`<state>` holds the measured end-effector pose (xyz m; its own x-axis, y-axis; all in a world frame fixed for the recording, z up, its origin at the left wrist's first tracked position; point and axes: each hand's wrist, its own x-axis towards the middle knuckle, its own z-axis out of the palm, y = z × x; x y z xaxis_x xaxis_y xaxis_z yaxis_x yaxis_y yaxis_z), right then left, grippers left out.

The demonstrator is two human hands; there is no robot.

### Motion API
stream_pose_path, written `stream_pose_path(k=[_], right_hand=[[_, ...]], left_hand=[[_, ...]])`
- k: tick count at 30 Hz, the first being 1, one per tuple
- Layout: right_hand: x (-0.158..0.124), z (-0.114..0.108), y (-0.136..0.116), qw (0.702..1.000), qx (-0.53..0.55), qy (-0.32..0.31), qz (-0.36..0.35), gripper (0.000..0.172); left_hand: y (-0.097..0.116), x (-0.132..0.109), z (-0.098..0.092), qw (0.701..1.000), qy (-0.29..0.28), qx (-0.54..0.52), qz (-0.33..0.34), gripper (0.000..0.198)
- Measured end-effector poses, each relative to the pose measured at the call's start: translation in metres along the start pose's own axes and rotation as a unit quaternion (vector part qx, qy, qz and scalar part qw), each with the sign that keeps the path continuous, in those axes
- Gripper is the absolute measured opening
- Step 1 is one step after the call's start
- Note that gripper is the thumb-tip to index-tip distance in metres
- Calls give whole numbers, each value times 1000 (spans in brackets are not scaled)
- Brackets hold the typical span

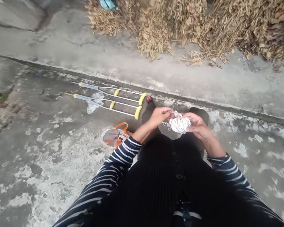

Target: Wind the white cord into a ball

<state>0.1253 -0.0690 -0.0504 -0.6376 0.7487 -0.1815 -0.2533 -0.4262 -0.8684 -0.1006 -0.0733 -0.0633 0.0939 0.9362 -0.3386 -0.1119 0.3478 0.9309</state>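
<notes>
A bundle of white cord (179, 124) is held in front of my lap, wound into a rough ball with loose loops hanging on its left side. My right hand (198, 125) grips the ball from the right, thumb below and fingers above. At the upper left of the ball, my left hand (161, 115) pinches a strand of the same cord between thumb and fingers. Its exact fingertip contact is small and partly blurred.
Two crutches (113, 106) with yellow pads lie on the concrete to the left, over a crumpled clear plastic bag (94, 103). Closer stands a bag with orange handles (105, 137). A low concrete ledge (104, 60) runs across, with dry leaves (153, 34) heaped behind.
</notes>
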Motion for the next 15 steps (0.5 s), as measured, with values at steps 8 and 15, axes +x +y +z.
stream_pose_path(k=[8,15], right_hand=[[23,2,-18,998,-61,17,9,44],[19,1,-15,996,-77,51,5,42]], left_hand=[[33,45,-26,955,-82,272,89,16],[18,60,-40,952,-192,237,3,14]])
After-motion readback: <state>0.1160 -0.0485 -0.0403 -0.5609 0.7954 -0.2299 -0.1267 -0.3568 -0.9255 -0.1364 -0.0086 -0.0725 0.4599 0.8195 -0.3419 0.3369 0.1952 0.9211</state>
